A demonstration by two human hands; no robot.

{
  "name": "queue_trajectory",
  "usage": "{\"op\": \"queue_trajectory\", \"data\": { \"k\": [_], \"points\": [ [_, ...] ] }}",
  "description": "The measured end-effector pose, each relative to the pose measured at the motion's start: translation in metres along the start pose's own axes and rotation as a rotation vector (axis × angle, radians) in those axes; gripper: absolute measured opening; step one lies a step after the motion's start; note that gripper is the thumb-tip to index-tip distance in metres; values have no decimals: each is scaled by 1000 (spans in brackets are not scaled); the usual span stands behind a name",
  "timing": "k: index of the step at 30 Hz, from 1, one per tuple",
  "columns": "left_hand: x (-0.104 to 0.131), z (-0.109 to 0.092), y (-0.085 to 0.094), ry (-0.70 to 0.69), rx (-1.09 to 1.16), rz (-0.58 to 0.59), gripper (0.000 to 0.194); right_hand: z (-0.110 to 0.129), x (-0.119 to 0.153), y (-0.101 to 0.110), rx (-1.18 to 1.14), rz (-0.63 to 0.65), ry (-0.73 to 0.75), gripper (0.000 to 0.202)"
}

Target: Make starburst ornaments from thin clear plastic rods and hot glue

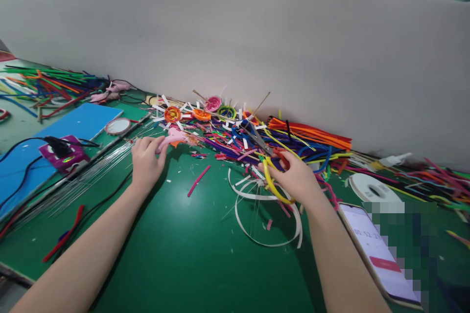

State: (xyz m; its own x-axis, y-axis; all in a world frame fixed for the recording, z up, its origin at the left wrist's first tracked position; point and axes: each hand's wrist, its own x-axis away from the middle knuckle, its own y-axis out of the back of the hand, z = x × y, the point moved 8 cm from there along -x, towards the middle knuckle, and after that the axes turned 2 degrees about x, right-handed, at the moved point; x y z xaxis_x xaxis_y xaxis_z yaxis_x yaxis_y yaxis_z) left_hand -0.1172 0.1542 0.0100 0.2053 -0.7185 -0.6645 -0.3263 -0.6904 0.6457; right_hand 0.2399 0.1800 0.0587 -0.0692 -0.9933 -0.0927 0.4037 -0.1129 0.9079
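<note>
My left hand [149, 159] is wrapped round the handle of a pink glue gun [175, 137], whose nozzle end lies by the pile of coloured strips. In my right hand [293, 173] are scissors [261, 141] with red handles, the blades pointing up and left over the pile. A yellow strip ring [270, 181] hangs at the fingers of the same hand. Beneath it, white curved strips [240, 220] lie on the green table [183, 254]. Small round woven pieces in orange [172, 114] and pink [213, 103] stand behind the pile.
A phone [374, 249] lies at the right, near a white tape roll [374, 190]. Left are a purple power block [64, 154] with black cables, a blue board [86, 120] and thin clear rods. A grey partition [235, 34] stands behind.
</note>
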Motion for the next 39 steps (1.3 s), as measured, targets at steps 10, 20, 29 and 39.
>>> {"op": "queue_trajectory", "data": {
  "k": [10,20,29,39],
  "points": [
    [-1,16,5,110,-85,-51,36,-15,-2,10,2,-45,-17,50],
    [5,20,-12,139,-169,91,27,-13,0,13,-20,-90,11,52],
    [7,17,-17,111,-192,170,21,-12,0,12,-32,-98,13,53],
    [4,-3,-1,41,-159,44,22,-4,4,14,11,-90,23,48]
  ]
}}
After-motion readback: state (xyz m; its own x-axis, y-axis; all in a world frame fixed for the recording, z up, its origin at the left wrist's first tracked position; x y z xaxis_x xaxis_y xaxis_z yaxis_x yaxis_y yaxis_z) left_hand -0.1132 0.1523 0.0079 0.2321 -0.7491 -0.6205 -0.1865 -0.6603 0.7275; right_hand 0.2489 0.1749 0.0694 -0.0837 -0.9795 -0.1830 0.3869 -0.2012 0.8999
